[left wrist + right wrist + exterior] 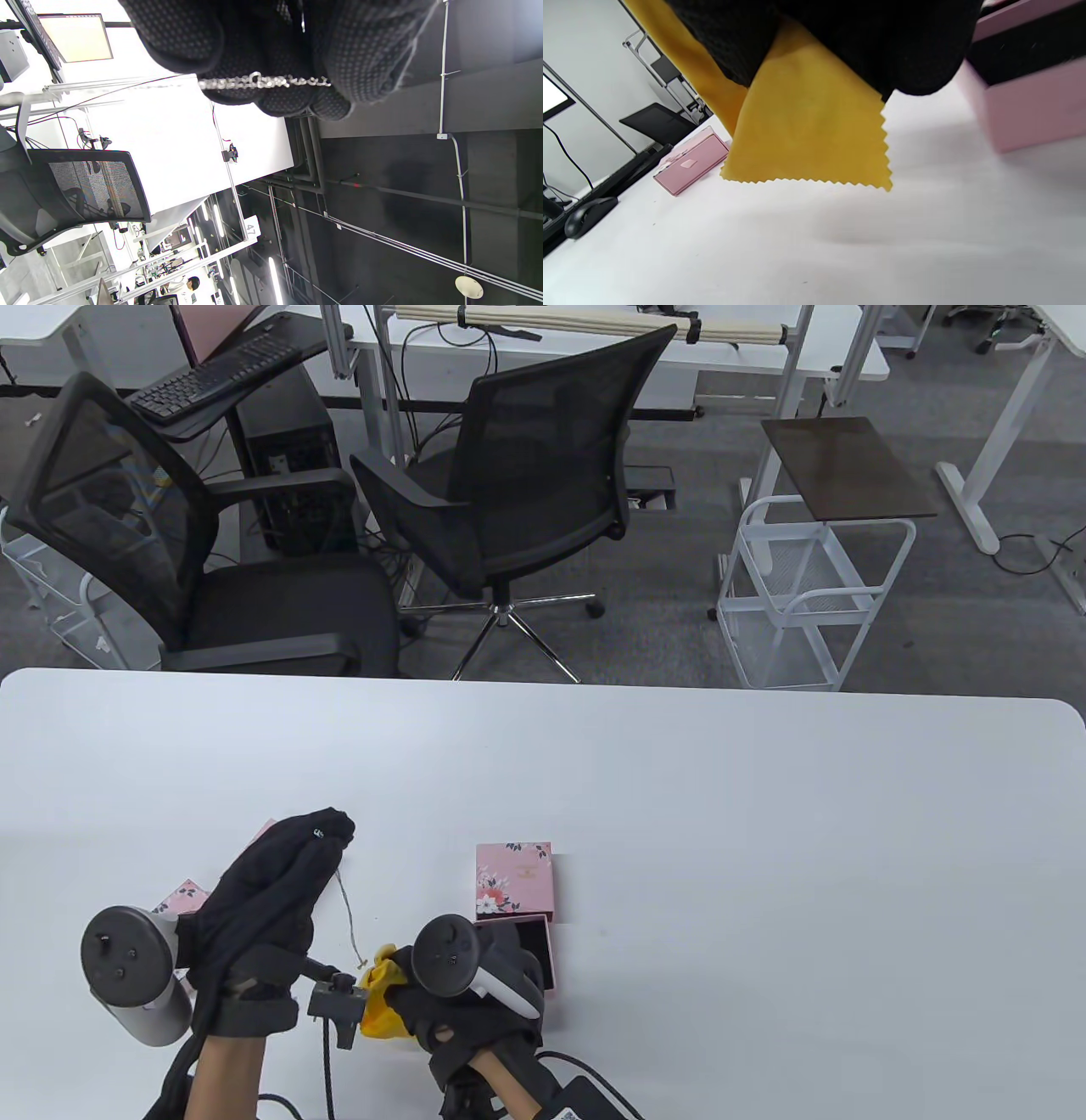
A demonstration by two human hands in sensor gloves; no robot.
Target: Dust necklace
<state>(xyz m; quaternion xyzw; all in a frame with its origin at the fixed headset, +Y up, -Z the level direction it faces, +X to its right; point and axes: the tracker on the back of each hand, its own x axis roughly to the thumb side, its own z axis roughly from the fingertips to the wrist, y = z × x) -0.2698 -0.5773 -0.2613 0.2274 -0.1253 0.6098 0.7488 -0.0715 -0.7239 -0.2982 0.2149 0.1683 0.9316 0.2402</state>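
Observation:
A thin silver necklace [347,909] hangs from my left hand [327,833], which is raised above the table at the front left. In the left wrist view the chain [263,81] runs across the gloved fingertips [292,99], pinched there. The chain's lower end reaches a yellow cloth [382,997] that my right hand [411,984] grips at the front centre. The right wrist view shows the cloth [806,135] with its zigzag edge hanging from my right hand [835,55], just above the white table [840,245].
An open pink box [536,943] with a black lining stands beside my right hand, its flowered lid [515,881] just behind it. Another pink flowered box [183,897] lies under my left hand. Office chairs [526,466] and a white cart [806,594] stand beyond the far edge.

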